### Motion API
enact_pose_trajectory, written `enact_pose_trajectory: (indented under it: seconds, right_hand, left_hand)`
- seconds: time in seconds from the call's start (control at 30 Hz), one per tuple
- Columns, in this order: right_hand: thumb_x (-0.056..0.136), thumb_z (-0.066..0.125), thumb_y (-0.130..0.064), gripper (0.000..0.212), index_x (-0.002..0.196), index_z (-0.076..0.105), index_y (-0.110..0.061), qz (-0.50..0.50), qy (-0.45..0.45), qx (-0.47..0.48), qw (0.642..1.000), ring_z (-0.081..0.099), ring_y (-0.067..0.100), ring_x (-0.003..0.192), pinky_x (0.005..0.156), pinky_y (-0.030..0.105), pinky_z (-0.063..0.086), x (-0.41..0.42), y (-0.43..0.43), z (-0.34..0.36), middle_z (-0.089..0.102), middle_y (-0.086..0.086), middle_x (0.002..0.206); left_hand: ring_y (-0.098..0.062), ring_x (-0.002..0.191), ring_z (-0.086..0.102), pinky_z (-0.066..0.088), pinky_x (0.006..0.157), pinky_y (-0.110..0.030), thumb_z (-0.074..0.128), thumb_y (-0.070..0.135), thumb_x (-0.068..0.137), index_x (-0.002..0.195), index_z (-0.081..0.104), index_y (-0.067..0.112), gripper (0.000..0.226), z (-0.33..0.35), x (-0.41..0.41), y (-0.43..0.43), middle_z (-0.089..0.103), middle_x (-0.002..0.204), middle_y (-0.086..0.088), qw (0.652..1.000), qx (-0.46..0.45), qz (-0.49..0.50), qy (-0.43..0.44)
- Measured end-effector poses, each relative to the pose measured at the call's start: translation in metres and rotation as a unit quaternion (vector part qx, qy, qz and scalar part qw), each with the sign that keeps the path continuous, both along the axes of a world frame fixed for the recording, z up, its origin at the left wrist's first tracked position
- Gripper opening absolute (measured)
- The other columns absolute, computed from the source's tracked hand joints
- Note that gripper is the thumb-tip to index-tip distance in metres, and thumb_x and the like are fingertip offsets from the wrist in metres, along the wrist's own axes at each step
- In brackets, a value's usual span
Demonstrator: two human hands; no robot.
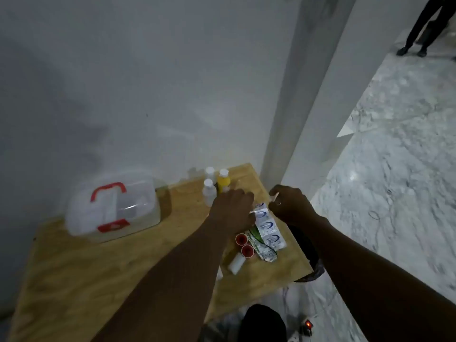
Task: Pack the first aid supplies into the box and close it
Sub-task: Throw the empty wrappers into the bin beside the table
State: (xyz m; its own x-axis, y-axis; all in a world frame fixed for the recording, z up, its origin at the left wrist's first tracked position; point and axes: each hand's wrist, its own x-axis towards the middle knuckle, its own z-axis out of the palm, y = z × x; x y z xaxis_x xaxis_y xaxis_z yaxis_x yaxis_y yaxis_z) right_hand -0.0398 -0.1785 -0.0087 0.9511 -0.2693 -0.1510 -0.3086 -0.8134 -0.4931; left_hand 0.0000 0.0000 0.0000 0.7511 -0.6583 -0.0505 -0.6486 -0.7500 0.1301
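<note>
**Supplies still out, box still shut**

Far left on the table (74, 280), the clear box (112, 208) sits with its red-handled lid down, nothing packed yet. Moving right: bottles (217, 185) at the far edge, and the left hand (233, 209) hovering palm-down over the sachet strip (270, 229), fingers curled, though I can't tell if they grip it. Red-capped tubes (244, 245) lie near. The right hand (290, 206) pinches something small and pale. Gathering stage, I'd say; next, that lid must open.
</note>
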Motion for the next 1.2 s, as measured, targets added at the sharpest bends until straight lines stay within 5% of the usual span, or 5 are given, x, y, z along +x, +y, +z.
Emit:
enact_pose_trajectory:
  seconds: [0.3,0.47,0.73,0.9,1.2]
  right_hand:
    - [0.077,0.077,-0.032,0.064,0.132,0.052,-0.011,0.026,0.066,0.001,0.998,0.057,0.031,0.115,0.090,0.034,0.045,-0.001,-0.018,-0.078,0.059,0.015,0.124]
    - [0.066,0.087,-0.043,0.069,0.124,0.059,-0.017,0.044,0.033,0.011,0.998,0.060,0.024,0.095,0.077,0.029,0.046,0.011,-0.028,-0.100,0.060,0.008,0.105]
    - [0.072,0.086,-0.014,0.042,0.099,0.055,-0.016,0.040,0.047,0.122,0.991,0.050,0.015,0.058,0.047,0.025,0.042,0.021,-0.029,-0.101,0.053,0.000,0.079]
    - [0.070,0.087,-0.017,0.038,0.077,0.050,-0.020,-0.001,-0.040,0.092,0.995,0.053,0.019,0.063,0.048,0.024,0.039,0.002,-0.026,-0.107,0.059,0.000,0.076]
    - [0.075,0.076,-0.014,0.015,0.073,0.067,-0.002,-0.039,-0.187,0.092,0.977,0.064,0.032,0.069,0.062,0.034,0.049,-0.047,-0.035,-0.046,0.068,0.018,0.070]
  left_hand:
    - [-0.033,0.113,0.057,0.039,0.092,-0.041,0.062,0.047,0.086,0.118,0.057,0.015,0.046,-0.059,0.001,-0.023,0.068,0.115,-0.010,0.991,0.115,0.009,-0.069]
    - [-0.033,0.111,0.061,0.038,0.096,-0.042,0.065,0.057,0.084,0.117,0.058,0.016,0.053,-0.077,0.008,-0.027,0.068,0.114,-0.011,0.994,0.091,0.026,-0.055]
    - [-0.027,0.111,0.061,0.038,0.086,-0.041,0.081,0.064,0.066,0.124,0.056,0.018,0.078,-0.078,0.015,-0.036,0.065,0.118,-0.004,0.995,0.083,0.055,-0.001]
    - [-0.026,0.092,0.062,0.041,0.077,-0.038,0.086,0.044,0.071,0.083,0.051,0.016,0.046,-0.081,0.006,-0.035,0.055,0.079,0.004,0.994,0.033,0.096,0.032]
    - [-0.030,0.092,0.069,0.056,0.077,-0.037,0.068,0.038,0.085,0.096,0.072,0.016,0.025,-0.040,-0.015,-0.031,0.072,0.097,-0.007,0.978,-0.168,0.123,-0.007]
